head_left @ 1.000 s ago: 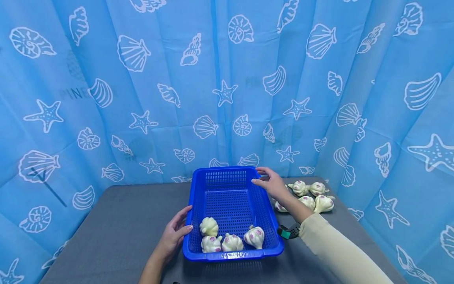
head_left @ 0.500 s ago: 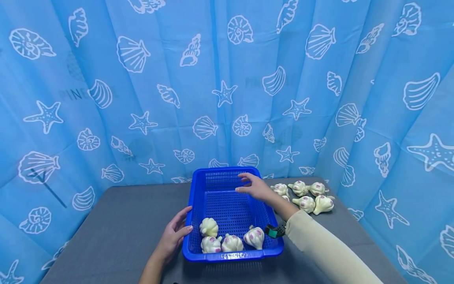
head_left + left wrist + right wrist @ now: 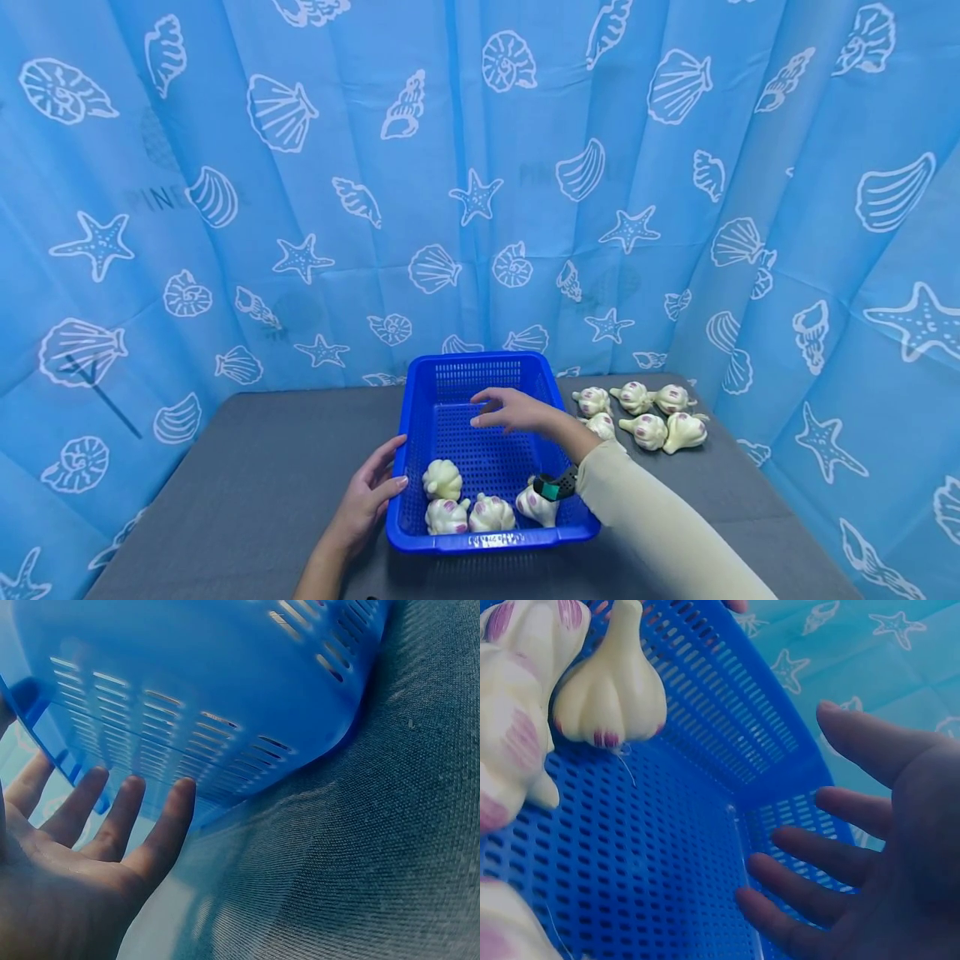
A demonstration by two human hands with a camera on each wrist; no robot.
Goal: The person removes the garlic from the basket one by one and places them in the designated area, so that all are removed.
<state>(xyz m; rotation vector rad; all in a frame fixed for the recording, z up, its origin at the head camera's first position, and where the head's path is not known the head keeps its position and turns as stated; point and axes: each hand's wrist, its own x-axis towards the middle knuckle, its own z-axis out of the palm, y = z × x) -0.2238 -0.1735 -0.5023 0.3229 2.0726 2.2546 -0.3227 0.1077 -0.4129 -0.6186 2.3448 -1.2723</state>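
A blue plastic basket [image 3: 480, 543] with slotted walls stands on the grey table. My left hand [image 3: 369, 497] holds its left side, thumb on the rim and fingers [image 3: 161, 832] against the outer wall. My right hand [image 3: 513, 412] hovers over the basket's middle with nothing in it, fingers [image 3: 802, 889] spread and relaxed. Along the near side of the basket lie several garlic bulbs, white with purple patches: one pale bulb [image 3: 442, 481] behind another bulb [image 3: 447, 517] at the left, a bulb [image 3: 492, 512] in the centre, and one [image 3: 534, 506] at the right, partly hidden by the wristband.
On the table, right of the basket, several more garlic bulbs [image 3: 647, 432] lie in a loose group. A blue curtain [image 3: 480, 250] with shell prints hangs behind the table [image 3: 262, 492] and along both sides.
My right hand has left the basket's right rim and moved left and slightly nearer, over the basket's inside. The left hand, the basket and the garlic bulbs stay put.
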